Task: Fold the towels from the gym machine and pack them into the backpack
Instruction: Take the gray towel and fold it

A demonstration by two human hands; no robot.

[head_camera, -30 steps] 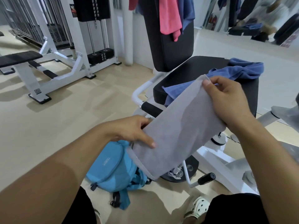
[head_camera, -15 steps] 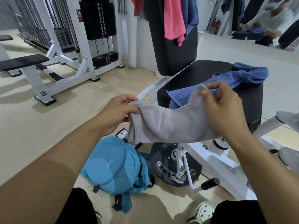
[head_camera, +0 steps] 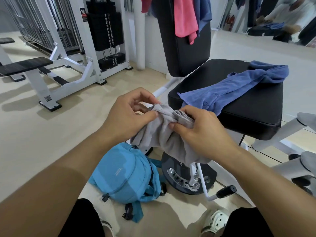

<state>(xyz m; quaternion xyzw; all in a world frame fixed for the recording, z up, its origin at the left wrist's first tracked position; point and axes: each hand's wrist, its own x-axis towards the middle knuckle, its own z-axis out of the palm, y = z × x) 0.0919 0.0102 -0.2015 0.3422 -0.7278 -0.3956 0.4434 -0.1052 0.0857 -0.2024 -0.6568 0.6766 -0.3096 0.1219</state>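
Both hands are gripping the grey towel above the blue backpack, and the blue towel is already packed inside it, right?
Not quite. In the head view the blue towel lies on the black seat. Both the left hand and right hand do grip the grey towel above the backpack.

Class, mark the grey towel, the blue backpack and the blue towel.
grey towel (head_camera: 160, 135), head view, bunched middle.
blue backpack (head_camera: 123, 175), head view, front panel.
blue towel (head_camera: 227, 89), head view, flat middle on the seat.
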